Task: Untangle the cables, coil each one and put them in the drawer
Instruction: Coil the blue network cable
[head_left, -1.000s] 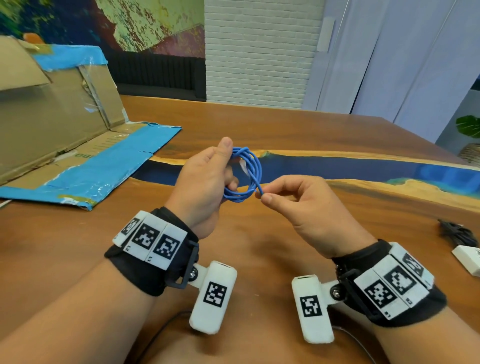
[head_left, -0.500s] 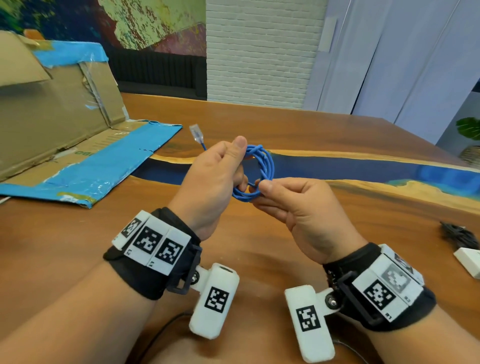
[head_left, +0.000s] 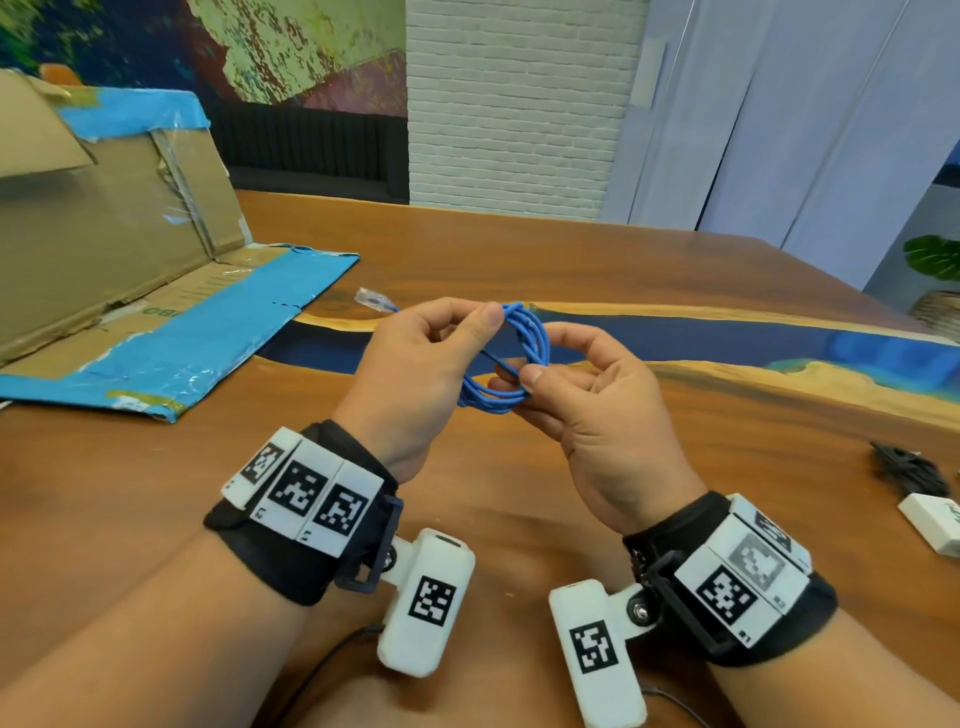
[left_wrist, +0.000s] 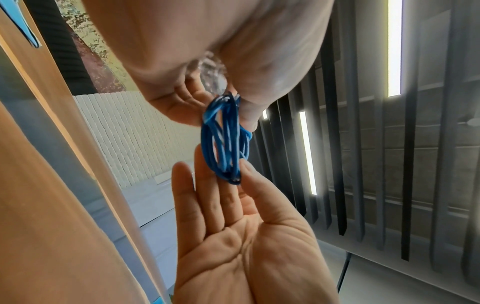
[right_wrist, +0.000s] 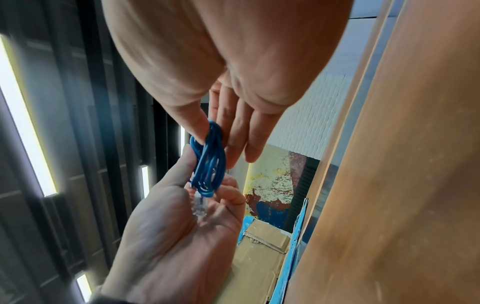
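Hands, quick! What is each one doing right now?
Left hand: pinches the blue cable coil.
Right hand: pinches the same coil.

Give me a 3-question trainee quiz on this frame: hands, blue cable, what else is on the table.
1. True or false: the blue cable lies flat on the wooden table.
2. Which hands hold the coil? A) left hand only B) right hand only C) both
3. Fill in: the clear plug on the cable's free end sticks out past the ___ hand, toward the cardboard box.

Key
1. False: it is held above the table as a coil.
2. C: each hand pinches one side of the loops.
3. left

Off to the right, a black cable and a white adapter sit untouched.
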